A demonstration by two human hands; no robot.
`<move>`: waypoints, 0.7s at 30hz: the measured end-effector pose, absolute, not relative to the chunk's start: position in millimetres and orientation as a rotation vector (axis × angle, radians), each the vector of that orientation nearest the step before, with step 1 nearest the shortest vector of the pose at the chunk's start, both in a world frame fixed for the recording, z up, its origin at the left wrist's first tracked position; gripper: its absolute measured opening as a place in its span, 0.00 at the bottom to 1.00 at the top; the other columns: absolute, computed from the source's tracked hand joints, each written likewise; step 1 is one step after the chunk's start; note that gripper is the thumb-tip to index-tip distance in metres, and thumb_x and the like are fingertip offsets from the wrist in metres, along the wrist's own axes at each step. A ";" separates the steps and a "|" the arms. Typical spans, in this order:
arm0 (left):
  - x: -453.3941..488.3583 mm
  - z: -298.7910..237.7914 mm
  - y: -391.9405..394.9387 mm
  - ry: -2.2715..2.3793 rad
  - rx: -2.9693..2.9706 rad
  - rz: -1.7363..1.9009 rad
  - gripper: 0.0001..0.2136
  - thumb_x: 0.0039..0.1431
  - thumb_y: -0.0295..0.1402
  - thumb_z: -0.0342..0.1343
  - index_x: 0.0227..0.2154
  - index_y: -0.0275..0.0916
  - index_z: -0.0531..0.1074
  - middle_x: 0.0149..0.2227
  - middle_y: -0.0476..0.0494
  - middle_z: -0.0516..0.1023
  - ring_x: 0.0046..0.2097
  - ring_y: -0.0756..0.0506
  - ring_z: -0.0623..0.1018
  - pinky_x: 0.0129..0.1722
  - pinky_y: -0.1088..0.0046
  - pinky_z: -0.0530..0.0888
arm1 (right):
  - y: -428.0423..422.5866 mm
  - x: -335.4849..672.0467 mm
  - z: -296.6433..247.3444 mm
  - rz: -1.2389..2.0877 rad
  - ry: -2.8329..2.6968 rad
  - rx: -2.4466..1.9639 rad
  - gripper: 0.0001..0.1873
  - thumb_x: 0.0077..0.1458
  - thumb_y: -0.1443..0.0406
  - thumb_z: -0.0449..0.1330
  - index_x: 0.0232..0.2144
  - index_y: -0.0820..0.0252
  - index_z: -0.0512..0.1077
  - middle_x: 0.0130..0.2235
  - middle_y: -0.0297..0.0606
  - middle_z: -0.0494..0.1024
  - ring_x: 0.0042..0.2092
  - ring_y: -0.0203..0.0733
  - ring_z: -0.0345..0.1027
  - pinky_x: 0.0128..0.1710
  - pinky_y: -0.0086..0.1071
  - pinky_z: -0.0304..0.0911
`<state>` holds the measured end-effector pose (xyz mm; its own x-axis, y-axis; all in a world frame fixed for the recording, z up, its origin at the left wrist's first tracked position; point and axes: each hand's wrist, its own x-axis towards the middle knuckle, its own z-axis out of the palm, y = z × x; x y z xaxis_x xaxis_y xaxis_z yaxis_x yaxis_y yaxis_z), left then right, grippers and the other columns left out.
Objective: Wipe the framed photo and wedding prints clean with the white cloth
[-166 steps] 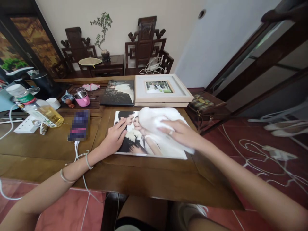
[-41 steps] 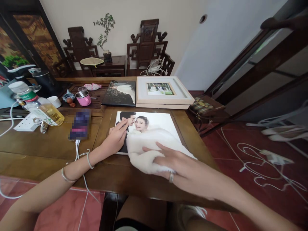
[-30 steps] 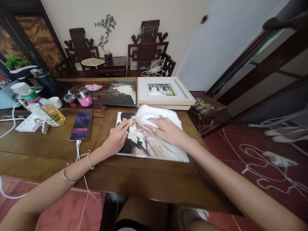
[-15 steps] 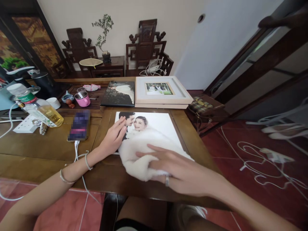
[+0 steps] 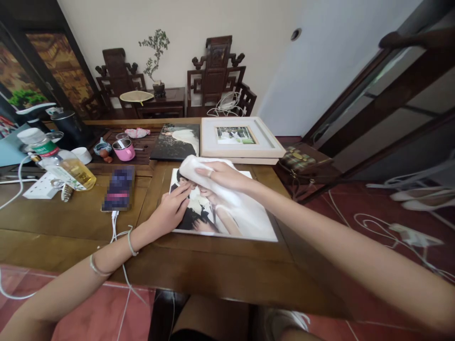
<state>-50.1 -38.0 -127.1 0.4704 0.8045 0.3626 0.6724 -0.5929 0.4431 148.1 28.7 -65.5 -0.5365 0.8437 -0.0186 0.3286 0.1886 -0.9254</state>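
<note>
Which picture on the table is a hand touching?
The couple picture in front: the left hand rests on it, and the right hand holds a white cloth over its far edge. The dark picture and pale-framed picture lie farther back, untouched.

One camera, worn on the person's head, gives the view. It sits above and behind the left hand and the right hand, facing forward and tilted down over the worktop, near enough that both forearms stretch in from the lower sides. The lap shows below the hands; well beyond them stands the wall.
</note>
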 end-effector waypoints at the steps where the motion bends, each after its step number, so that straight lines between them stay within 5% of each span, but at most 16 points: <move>1: -50.2 -127.3 -37.9 1.267 2.485 0.811 0.18 0.66 0.28 0.43 0.57 0.35 0.64 0.61 0.35 0.64 0.63 0.40 0.62 0.60 0.54 0.64 | 31.9 138.8 -64.3 1.422 -1.945 -1.080 0.21 0.56 0.48 0.55 0.39 0.57 0.74 0.37 0.43 0.79 0.31 0.47 0.73 0.36 0.47 0.70; 5: -50.8 -128.5 -37.6 1.260 2.495 0.834 0.17 0.66 0.29 0.44 0.56 0.37 0.65 0.59 0.35 0.67 0.62 0.40 0.65 0.59 0.54 0.66 | 37.7 123.4 -62.3 1.464 -1.985 -1.097 0.23 0.54 0.45 0.56 0.38 0.55 0.73 0.30 0.40 0.78 0.22 0.42 0.68 0.23 0.43 0.69; 11: -51.8 -131.2 -37.1 1.262 2.482 0.853 0.18 0.66 0.29 0.44 0.57 0.36 0.64 0.61 0.35 0.65 0.63 0.40 0.63 0.60 0.54 0.64 | 36.1 175.7 -61.0 1.210 -1.996 -1.185 0.21 0.54 0.48 0.56 0.37 0.58 0.76 0.42 0.42 0.79 0.42 0.50 0.72 0.44 0.44 0.66; 21: -51.1 -131.4 -37.1 1.304 2.470 0.845 0.20 0.66 0.28 0.43 0.59 0.33 0.61 0.62 0.34 0.63 0.64 0.40 0.61 0.61 0.53 0.63 | -9.3 254.8 -79.5 0.880 -2.088 -1.381 0.24 0.55 0.46 0.52 0.32 0.59 0.75 0.44 0.45 0.78 0.48 0.59 0.70 0.52 0.50 0.60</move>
<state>-51.1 -37.1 -131.4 0.4398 0.8112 0.3854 0.6829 -0.5807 0.4432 254.8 -9.3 -79.5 -0.3726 0.9269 0.0441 0.6159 0.2825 -0.7354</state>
